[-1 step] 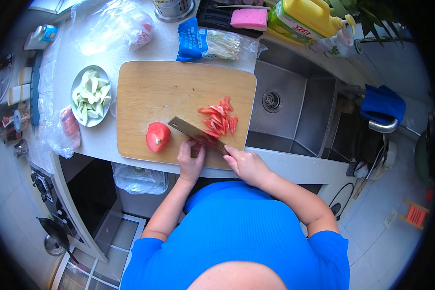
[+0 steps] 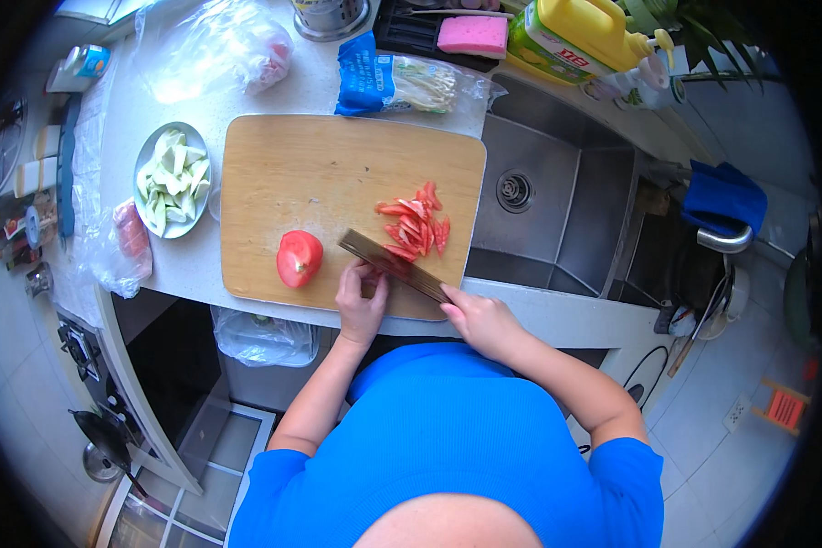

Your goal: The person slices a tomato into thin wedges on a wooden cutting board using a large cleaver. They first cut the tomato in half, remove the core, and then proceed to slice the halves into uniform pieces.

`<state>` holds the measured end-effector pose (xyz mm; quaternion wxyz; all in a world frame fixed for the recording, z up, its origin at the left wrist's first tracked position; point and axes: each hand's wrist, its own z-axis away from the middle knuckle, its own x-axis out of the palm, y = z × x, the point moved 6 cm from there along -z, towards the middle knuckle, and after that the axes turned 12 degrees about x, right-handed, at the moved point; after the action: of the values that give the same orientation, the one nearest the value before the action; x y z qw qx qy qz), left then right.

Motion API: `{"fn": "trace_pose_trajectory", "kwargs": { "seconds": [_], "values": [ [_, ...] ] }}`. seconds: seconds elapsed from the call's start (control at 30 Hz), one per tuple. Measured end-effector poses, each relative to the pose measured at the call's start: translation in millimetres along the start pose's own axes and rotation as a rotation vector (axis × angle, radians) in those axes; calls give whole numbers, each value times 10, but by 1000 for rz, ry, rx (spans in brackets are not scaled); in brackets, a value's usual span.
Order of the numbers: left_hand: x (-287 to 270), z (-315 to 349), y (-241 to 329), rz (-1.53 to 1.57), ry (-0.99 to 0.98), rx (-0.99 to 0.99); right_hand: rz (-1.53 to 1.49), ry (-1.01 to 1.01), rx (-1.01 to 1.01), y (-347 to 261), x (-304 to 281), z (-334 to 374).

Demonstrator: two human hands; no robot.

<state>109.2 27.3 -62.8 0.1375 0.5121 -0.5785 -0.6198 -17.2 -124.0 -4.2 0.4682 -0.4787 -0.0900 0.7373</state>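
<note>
A broad cleaver [image 2: 393, 266] is in my right hand [image 2: 484, 321], its fingers closed round the handle at the board's near right edge. My left hand [image 2: 360, 300] has its fingers curled at the blade's near side, over the wooden cutting board [image 2: 301, 155]. Whatever those fingers pinch is hidden by them and the blade. Just beyond the blade lies a loose pile of thin red tomato slices [image 2: 416, 222]. To the left of my left hand, a larger piece of tomato [image 2: 299, 259] rests on the board, apart from the knife.
An oval plate of pale green vegetable pieces [image 2: 171, 183] stands left of the board. Behind it are a bagged bunch of enoki mushrooms [image 2: 422, 84] and a clear plastic bag [image 2: 215, 55]. The steel sink [image 2: 530, 228] adjoins on the right, with a pink sponge [image 2: 472, 36] and yellow bottle [image 2: 571, 36] beyond.
The cleaver and my right hand have shifted a little to the right and nearer to me. My left hand, the tomato piece and the slices stay about where they were.
</note>
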Motion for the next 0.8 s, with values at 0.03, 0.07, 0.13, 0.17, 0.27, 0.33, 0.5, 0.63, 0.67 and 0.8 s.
{"fn": "trace_pose_trajectory", "kwargs": {
  "seconds": [0.03, 0.07, 0.13, 0.17, 0.27, 0.33, 0.5, 0.63, 0.67, 0.8],
  "values": [
    [-8, 3, -4, 8, 5, -2, 30, -9, 23, 80, -3, 77],
    [2, 3, -2, 16, 4, 7, 20, 7, 12, 105, 36, 63],
    [11, 32, -18, 31, 1, 21, 0, 37, -8, 100, 181, 5],
    [16, 35, -24, 15, -9, 49, -29, 111, -69, -59, 202, -124],
    [-1, 19, -11, -9, -26, 105, -125, 73, -34, -333, 176, -464],
    [-9, -30, 36, 23, -5, 92, -255, 12, 48, -233, 65, -432],
    [12, -25, -41, 114, -7, -2, -236, 3, -63, -287, -271, -81],
    [-16, -121, 123, -67, -47, 120, -77, -43, 23, -250, -262, 17],
    [-30, -159, 244, -41, -49, 87, -98, -26, 41, -230, -260, 43],
    [51, -144, 351, -47, -34, 88, -144, -17, 99, -138, -172, 103]
  ]
}}
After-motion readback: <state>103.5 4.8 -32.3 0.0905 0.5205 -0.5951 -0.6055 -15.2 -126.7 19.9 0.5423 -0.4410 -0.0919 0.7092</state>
